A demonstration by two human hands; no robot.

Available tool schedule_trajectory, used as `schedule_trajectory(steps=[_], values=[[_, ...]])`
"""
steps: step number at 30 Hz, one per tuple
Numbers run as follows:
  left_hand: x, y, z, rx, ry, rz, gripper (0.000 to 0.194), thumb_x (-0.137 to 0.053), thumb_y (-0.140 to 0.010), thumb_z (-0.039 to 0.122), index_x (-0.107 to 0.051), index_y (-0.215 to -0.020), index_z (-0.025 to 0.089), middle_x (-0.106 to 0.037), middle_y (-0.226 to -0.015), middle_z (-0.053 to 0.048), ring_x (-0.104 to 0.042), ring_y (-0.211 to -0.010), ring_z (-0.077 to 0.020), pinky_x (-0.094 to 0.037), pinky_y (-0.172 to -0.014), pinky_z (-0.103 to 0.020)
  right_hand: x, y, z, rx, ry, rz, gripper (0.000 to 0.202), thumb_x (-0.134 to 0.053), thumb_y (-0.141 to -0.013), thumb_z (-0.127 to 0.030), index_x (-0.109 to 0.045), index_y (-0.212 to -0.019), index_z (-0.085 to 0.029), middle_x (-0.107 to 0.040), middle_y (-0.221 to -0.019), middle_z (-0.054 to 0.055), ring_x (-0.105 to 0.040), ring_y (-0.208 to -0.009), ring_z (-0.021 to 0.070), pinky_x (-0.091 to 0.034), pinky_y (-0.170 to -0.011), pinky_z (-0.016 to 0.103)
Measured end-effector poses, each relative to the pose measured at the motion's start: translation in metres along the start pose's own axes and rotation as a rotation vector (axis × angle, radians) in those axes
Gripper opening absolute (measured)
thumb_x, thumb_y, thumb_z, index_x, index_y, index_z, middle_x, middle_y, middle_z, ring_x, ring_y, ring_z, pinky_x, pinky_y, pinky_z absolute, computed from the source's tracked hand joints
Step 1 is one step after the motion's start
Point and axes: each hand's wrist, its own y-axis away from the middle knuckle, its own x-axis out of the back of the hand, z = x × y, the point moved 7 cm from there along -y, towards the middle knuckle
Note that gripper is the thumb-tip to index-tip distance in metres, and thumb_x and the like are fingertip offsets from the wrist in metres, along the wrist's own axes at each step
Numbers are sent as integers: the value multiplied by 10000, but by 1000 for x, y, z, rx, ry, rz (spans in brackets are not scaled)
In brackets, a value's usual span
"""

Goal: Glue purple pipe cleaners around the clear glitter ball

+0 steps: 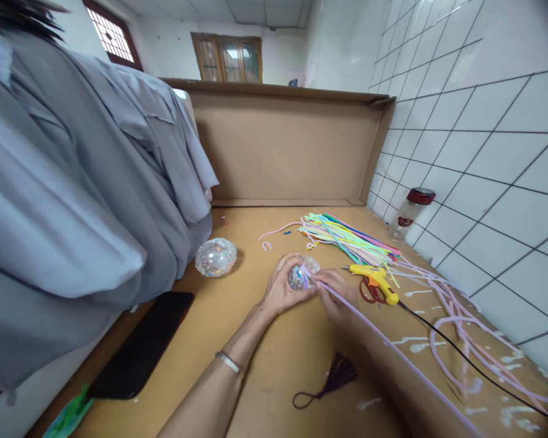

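Note:
My left hand (pixel 281 286) is wrapped round a clear plastic cup-like ball (pixel 298 278) with coloured bits inside it. Between the fingertips of my right hand (pixel 340 293) is a long lilac pipe cleaner (pixel 369 322); its end reaches the opening of the ball, and its tail trails along my right forearm. A second clear, speckled ball (pixel 216 257) sits apart on the table to the left. Right of my hands lies a yellow glue gun (pixel 375 280), with red-handled scissors (pixel 369 292) partly under it.
A bundle of coloured pipe cleaners (pixel 347 237) lies behind my hands, with loose lilac strands (pixel 456 316) at right. A jar (pixel 411 213) stands by the tiled wall. Nearer are a dark tassel (pixel 335 377) and a black phone (pixel 144 344). Grey cloth (pixel 95 164) hangs at left.

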Motion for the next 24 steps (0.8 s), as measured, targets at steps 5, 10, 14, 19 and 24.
schedule_trajectory(steps=[5,10,14,19,24], values=[[-1,0,2,-40,-11,-24,541,-809,-654,366,-543,-1100,214,-576,-1220,-117,-567,-1181,-278,-478,-1008,-450,-6,0,5,-48,20,15,186,-532,-924,-190,-668,-1045,-227,-683,-910,66,-665,-833,173,-559,-731,291],[-1,0,3,-53,-8,-21,533,-802,-676,391,-538,-1106,219,-571,-1220,-116,-564,-1186,-277,-478,-1008,-454,-10,2,12,-42,11,81,225,-508,-927,-169,-685,-1050,-235,-674,-896,58,-664,-816,167,-556,-725,293],[-1,0,2,-59,1,-20,538,-809,-676,374,-536,-1114,222,-575,-1220,-113,-552,-1200,-279,-469,-1015,-458,-9,3,15,-50,-15,89,231,-500,-932,-163,-693,-1040,-230,-669,-887,55,-664,-811,160,-549,-710,277],[-1,0,1,-42,-15,-30,575,-829,-651,384,-523,-1110,220,-577,-1216,-114,-550,-1203,-286,-461,-1013,-465,-9,4,16,-31,-5,65,242,-475,-943,-179,-693,-1038,-225,-672,-898,61,-666,-818,159,-549,-716,277],[0,-1,3,-24,-18,-33,559,-827,-646,366,-524,-1093,223,-580,-1215,-113,-559,-1193,-279,-467,-1005,-456,-9,4,18,-30,-4,11,249,-467,-945,-177,-691,-1045,-224,-675,-918,69,-671,-829,166,-552,-722,282]])
